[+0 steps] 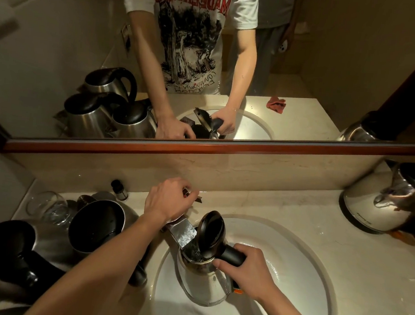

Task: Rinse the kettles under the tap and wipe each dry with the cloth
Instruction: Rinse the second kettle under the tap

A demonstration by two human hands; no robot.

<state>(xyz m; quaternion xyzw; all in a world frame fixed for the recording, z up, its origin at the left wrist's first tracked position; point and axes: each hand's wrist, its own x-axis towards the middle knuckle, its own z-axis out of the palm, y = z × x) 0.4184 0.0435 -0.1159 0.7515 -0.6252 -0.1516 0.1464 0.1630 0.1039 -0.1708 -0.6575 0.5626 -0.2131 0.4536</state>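
Observation:
A steel kettle (203, 282) with its black lid (212, 230) flipped up stands in the white sink (299, 273), its mouth right under the flat chrome tap spout (182, 233). Water shows inside the mouth. My right hand (246, 271) grips the kettle's black handle. My left hand (169, 199) reaches over the spout and holds the tap lever at the back. The red cloth (277, 104) is seen only in the mirror, lying on the counter's front edge.
Two steel kettles with black lids, one (95, 225) nearer the tap and one (8, 248) at the far left, crowd the left counter, beside a wine glass (49, 206) and a small bottle (119, 189). Another kettle (383, 200) stands at the right by the wall. The mirror shows a second person behind me.

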